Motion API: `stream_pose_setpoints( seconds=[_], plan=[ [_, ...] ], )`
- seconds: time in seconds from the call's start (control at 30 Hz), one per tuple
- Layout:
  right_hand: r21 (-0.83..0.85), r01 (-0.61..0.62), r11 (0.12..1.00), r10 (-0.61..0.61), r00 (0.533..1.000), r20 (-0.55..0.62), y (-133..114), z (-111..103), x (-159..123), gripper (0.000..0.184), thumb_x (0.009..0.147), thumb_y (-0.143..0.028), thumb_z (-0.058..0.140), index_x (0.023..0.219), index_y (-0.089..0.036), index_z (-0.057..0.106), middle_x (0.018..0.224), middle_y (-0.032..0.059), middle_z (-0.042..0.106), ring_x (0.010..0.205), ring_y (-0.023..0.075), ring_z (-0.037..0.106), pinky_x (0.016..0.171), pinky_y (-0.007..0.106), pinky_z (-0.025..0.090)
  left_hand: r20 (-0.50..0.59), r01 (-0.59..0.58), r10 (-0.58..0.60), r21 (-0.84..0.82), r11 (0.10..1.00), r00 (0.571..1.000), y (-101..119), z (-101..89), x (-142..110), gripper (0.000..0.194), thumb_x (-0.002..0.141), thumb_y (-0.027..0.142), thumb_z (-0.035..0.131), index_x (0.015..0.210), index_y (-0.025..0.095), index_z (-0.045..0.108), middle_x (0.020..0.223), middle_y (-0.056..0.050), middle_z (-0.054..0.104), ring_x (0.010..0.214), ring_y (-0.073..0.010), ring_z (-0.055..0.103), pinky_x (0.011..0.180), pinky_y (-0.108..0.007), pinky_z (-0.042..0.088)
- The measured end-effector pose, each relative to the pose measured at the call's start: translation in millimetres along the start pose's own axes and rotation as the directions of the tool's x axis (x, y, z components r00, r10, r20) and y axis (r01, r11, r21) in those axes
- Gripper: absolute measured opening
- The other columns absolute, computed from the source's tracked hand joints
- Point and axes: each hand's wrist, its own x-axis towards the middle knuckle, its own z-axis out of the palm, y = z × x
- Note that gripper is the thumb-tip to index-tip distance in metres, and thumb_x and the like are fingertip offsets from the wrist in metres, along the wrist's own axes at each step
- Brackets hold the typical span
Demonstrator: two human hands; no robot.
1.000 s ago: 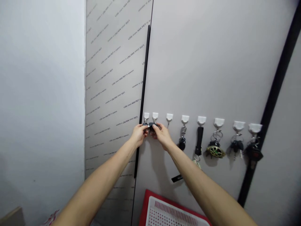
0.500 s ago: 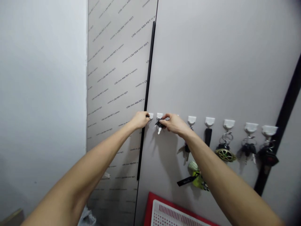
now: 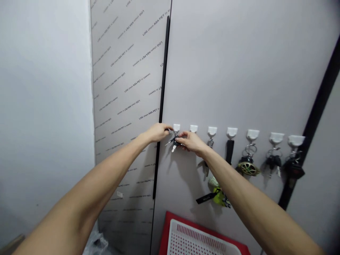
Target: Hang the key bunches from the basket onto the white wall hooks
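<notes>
My right hand [image 3: 191, 142] pinches a bunch of keys [image 3: 173, 148] by its black heads, just below a white wall hook [image 3: 176, 128]. One metal blade points down and another sticks out to the left. My left hand [image 3: 158, 132] is closed at the left of this hook, its forefinger reaching to the hook's edge. A small dark piece and a bit of metal show at the left fingertips; what they belong to is hidden. Right of the hands, another white hook [image 3: 193, 128] is partly behind my right hand.
More white hooks carry a black strap-like holder [image 3: 230, 151], keys with a gold round charm [image 3: 248, 168], black keys [image 3: 273, 161] and a dark fob [image 3: 294, 170]. A yellow-green charm [image 3: 219, 197] hangs under my right forearm. Below stands a white perforated basket [image 3: 172, 226] with red around it.
My left hand has moved right, from the leftmost hook to the one where the keys are. The right hand keeps hold of the keys, slightly lower against the hook. The view has shifted a little.
</notes>
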Motion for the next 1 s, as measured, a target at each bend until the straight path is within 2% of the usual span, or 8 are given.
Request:
stream_pose_setpoints(
  seconds=[0.07,0.13,0.23,0.37,0.57,0.8,0.87,1.0],
  plan=[
    [0.071,-0.006,0.997,0.006,1.0,0.004,-3.5,0.7,-1.6,0.009,0.065,-0.021,0.048,0.069,-0.016,0.042,0.047,-0.0038,0.051,0.031,0.0022,0.038,0.029,0.012,0.024,0.05,0.003,-0.004,0.023,1.0,0.999,0.4,7.9,-1.4,0.032,0.065,0.02,0.035,0.092,0.023,0.053,0.09,0.0,0.058,0.079,-0.0141,0.051,0.068,-0.022,0.038],
    [0.164,-0.026,0.986,0.024,1.0,0.012,-7.9,-0.9,-1.7,0.006,0.068,-0.022,0.045,0.07,-0.017,0.042,0.046,-0.0035,0.051,0.031,0.0019,0.037,0.029,0.012,0.023,-0.001,0.011,-0.011,0.006,1.0,1.0,-2.6,14.8,-4.3,0.035,0.067,0.022,0.035,0.1,0.025,0.048,0.094,0.0,0.056,0.081,-0.0145,0.051,0.069,-0.023,0.038],
    [0.301,-0.066,0.951,0.049,0.997,0.063,-9.3,-4.5,0.0,0.006,0.071,-0.023,0.041,0.07,-0.017,0.042,0.047,-0.0037,0.052,0.031,0.0017,0.036,0.031,0.012,0.025,-0.078,-0.052,0.047,-0.058,0.997,0.996,-10.3,21.5,-9.8,0.041,0.07,0.023,0.033,0.11,0.027,0.036,0.103,0.001,0.052,0.086,-0.0124,0.049,0.073,-0.022,0.037],
    [0.337,-0.085,0.938,0.047,0.992,0.119,-0.1,-4.1,1.0,0.007,0.069,-0.024,0.043,0.07,-0.017,0.043,0.045,-0.0047,0.051,0.031,0.0019,0.037,0.032,0.013,0.027,-0.014,-0.137,0.137,0.033,0.99,0.99,-15.3,23.2,-13.3,0.042,0.071,0.024,0.034,0.113,0.029,0.031,0.101,0.002,0.052,0.086,-0.012,0.048,0.073,-0.021,0.036],
    [0.172,-0.032,0.985,0.045,0.996,-0.075,14.6,14.8,-0.6,0.01,0.063,-0.014,0.044,0.073,-0.015,0.046,0.049,-0.0038,0.051,0.038,0.0045,0.044,0.033,0.013,0.027,0.049,-0.128,0.119,0.364,0.922,0.992,-13.8,24.1,-15.5,0.039,0.074,0.024,0.028,0.111,0.036,0.031,0.081,0.0,0.053,0.068,-0.0128,0.051,0.056,-0.021,0.036],
    [0.05,0.059,0.997,-0.042,0.952,-0.304,22.5,37.0,11.1,0.025,0.056,-0.038,0.05,0.062,-0.015,0.047,0.047,-0.003,0.048,0.04,0.0065,0.043,0.037,0.017,0.03,0.024,-0.151,0.156,0.434,0.888,0.987,-17.3,28.7,-17.5,0.042,0.076,0.022,0.022,0.116,0.035,0.02,0.079,0.0,0.05,0.063,-0.0119,0.05,0.05,-0.019,0.033],
    [0.121,0.078,0.989,-0.033,0.941,-0.337,21.2,42.0,11.9,0.02,0.055,-0.033,0.051,0.062,-0.015,0.045,0.047,-0.0038,0.047,0.04,0.0066,0.043,0.037,0.017,0.03,0.041,-0.161,0.159,0.454,0.877,0.986,-16.4,26.0,-13.8,0.042,0.076,0.024,0.023,0.116,0.036,0.018,0.079,0.0,0.05,0.061,-0.012,0.05,0.049,-0.02,0.033],
    [0.391,0.019,0.92,0.101,0.953,-0.284,15.0,43.8,4.7,0.013,0.058,-0.022,0.044,0.069,-0.017,0.04,0.046,-0.0055,0.046,0.037,0.0064,0.042,0.035,0.017,0.031,0.093,-0.173,0.147,0.465,0.868,0.985,-14.6,20.7,-7.9,0.042,0.075,0.025,0.025,0.115,0.037,0.02,0.079,0.0,0.051,0.06,-0.0114,0.05,0.052,-0.02,0.034]
  ],
)
